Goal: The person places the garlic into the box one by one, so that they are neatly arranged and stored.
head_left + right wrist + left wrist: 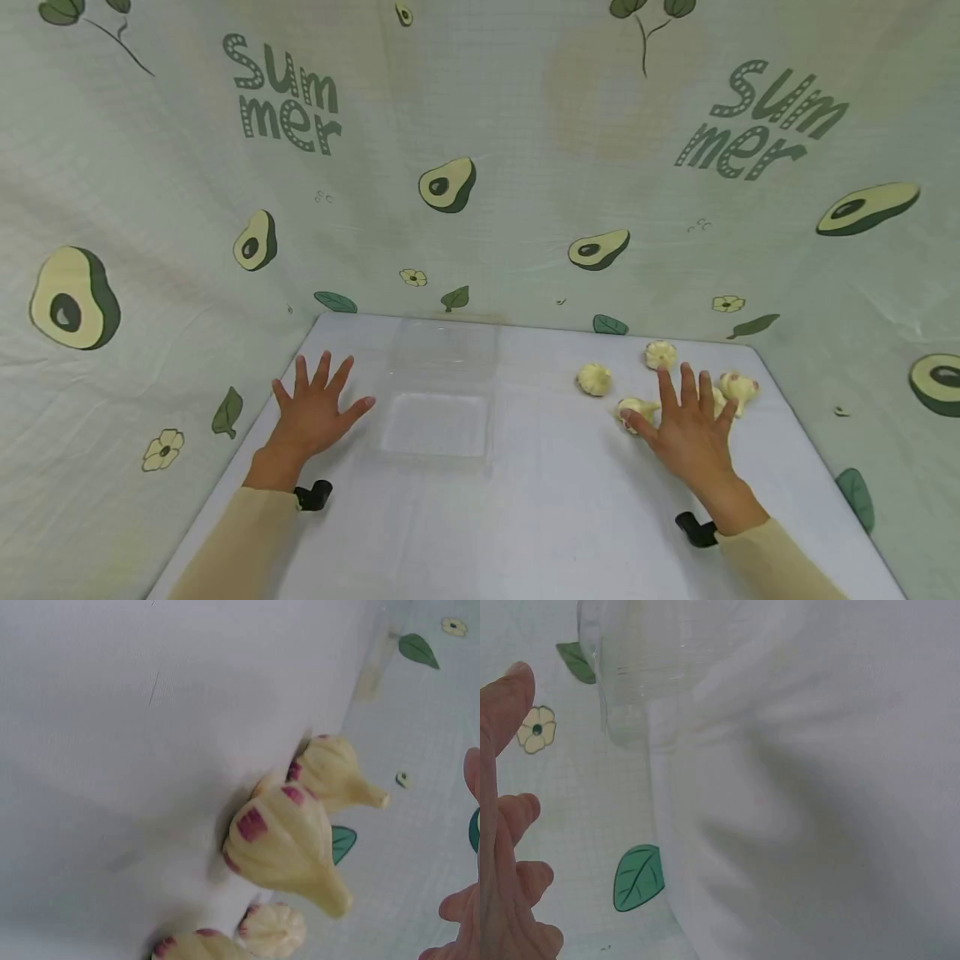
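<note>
My left hand (310, 421) is held with fingers spread over the left side of the white table, just left of a clear plastic container (435, 425) with its lid (446, 343) folded back. Over the right side, my right hand (692, 433) spreads its fingers above several garlic bulbs and holds nothing. One bulb (637, 412) lies by its thumb, another (595, 379) farther left, a third (661, 355) behind the fingertips. To the right sits a bulb (738, 388) with a purple mark. Another bulb is partly hidden behind the fingers. In the right wrist view a garlic bulb (281, 840) shows purple patches.
The white table (555, 517) is bordered at the back and sides by a pale cloth (517, 108) printed with avocados, leaves and lettering. A black wrist camera (313, 496) sits on the left wrist, another black camera (697, 530) on the right.
</note>
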`<state>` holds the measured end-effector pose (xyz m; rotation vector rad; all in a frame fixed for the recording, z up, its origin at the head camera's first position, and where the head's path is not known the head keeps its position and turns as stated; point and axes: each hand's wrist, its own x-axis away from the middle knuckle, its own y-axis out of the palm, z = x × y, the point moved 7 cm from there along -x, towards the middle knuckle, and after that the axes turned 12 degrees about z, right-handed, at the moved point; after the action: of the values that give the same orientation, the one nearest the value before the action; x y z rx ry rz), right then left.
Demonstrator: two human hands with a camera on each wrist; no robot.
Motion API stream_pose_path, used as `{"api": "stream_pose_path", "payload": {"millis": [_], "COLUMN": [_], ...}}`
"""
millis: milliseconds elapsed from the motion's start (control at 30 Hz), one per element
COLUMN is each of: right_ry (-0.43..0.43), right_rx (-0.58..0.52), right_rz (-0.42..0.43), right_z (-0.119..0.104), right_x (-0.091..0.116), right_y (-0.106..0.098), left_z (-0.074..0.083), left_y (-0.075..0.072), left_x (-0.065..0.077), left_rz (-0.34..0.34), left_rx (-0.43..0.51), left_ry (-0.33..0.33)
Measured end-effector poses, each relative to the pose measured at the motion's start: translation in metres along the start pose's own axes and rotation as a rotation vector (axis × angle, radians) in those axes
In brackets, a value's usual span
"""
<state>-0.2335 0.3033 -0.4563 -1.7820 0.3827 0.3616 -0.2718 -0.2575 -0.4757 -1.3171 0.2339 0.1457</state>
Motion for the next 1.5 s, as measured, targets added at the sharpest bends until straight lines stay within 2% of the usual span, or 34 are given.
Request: {"api": "stream_pose_path", "payload": {"millis": [200, 367, 533, 667, 767, 933, 1133, 1500], "right_ry": [-0.064, -0.157, -0.261, -0.311, -0.33, -0.321, -0.291, -0.269], "right_rx": [-0.045, -0.108, -0.188, -0.23, -0.243, -0.235, -0.233, -0.226], "right_rz": [0.011, -0.011, -0.01, -0.089, -0.164, -0.215, -0.262, -0.211], "right_z": [-0.042, -0.093, -0.144, -0.174, -0.189, -0.193, -0.181, -0.144], "right_x": [0.004, 0.014, 0.024, 0.035, 0.042, 0.049, 0.055, 0.067], "right_y": [0.018, 0.042, 0.053, 0.064, 0.071, 0.079, 0.081, 0.066], "left_z": [0.012, 0.026, 0.033, 0.035, 0.04, 0.057, 0.076, 0.112], "left_y": [0.016, 0.03, 0.041, 0.046, 0.049, 0.055, 0.059, 0.068], "left_x": [0.012, 0.023, 0.031, 0.037, 0.04, 0.043, 0.049, 0.053], "left_rz": [-0.003, -0.012, -0.031, -0.055, -0.062, -0.078, -0.087, -0.102], "left_rx": [0.022, 0.097, 0.169, 0.225, 0.252, 0.261, 0.294, 0.32], "left_ry": [0.006, 0.038, 0.052, 0.042, 0.041, 0.061, 0.035, 0.083]}}
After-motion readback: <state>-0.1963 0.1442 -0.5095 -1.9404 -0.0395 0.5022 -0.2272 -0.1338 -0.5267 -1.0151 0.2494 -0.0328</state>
